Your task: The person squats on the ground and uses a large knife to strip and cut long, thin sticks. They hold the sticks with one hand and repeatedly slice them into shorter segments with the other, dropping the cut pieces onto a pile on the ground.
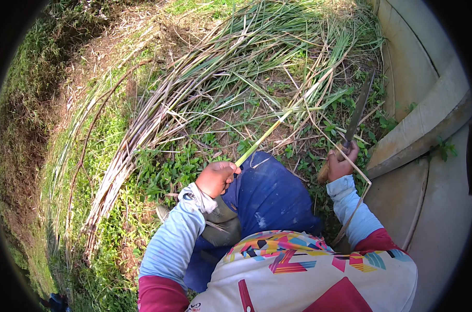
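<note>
My left hand (pixel 217 178) is closed around the lower end of a pale green grass stalk (pixel 262 139), just above my blue-clad knee. The stalk slants away to the upper right, where its leafy end merges with loose green blades. In my right hand (pixel 343 160) is the wooden handle of a machete (pixel 359 110), its long dark blade pointing up and away beside the concrete. A thin dry bent stem (pixel 345 167) crosses in front of my right hand and forearm. The blade stands apart from the stalk.
A large heap of cut grass stalks (pixel 163 99) lies on the ground, left and ahead. Concrete slabs (pixel 423 119) rise close on my right. Low green weeds (pixel 168 169) grow around me. A thin brown branch (pixel 93 117) lies farther left.
</note>
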The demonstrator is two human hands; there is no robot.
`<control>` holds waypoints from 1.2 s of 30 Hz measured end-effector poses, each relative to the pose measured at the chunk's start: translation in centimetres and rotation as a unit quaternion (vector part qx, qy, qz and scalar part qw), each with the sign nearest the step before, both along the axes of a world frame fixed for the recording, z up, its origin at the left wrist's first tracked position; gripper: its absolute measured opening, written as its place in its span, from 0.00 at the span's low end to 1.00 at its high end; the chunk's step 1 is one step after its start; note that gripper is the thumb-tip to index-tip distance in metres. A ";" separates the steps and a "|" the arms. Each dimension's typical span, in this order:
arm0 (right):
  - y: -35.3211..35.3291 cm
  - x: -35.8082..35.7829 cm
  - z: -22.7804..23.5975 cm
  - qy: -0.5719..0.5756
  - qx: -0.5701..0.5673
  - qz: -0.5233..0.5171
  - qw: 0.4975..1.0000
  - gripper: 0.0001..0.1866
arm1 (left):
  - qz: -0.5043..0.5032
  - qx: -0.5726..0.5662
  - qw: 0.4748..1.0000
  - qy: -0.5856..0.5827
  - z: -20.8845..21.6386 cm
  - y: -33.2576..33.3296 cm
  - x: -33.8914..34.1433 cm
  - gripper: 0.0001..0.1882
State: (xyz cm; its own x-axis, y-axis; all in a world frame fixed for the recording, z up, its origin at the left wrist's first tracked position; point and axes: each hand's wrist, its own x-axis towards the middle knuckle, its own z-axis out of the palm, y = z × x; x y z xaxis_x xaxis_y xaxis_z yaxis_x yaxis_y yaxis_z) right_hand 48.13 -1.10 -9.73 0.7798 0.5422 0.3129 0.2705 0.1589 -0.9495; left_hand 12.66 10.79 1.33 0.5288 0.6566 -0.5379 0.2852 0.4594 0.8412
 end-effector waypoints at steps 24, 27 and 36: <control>-1.5 -9.0 6.9 -0.405 -0.064 0.327 0.851 0.31 | 0.070 -0.088 0.965 -0.236 -2.0 -1.4 3.4 0.13; -0.7 -6.4 6.3 -0.388 -0.154 0.271 0.868 0.31 | 0.049 -0.132 0.974 -0.177 1.4 -1.8 3.6 0.11; -0.3 -4.3 6.5 -0.300 -0.240 0.292 0.876 0.32 | 0.020 -0.051 0.995 -0.086 1.3 -2.8 3.8 0.10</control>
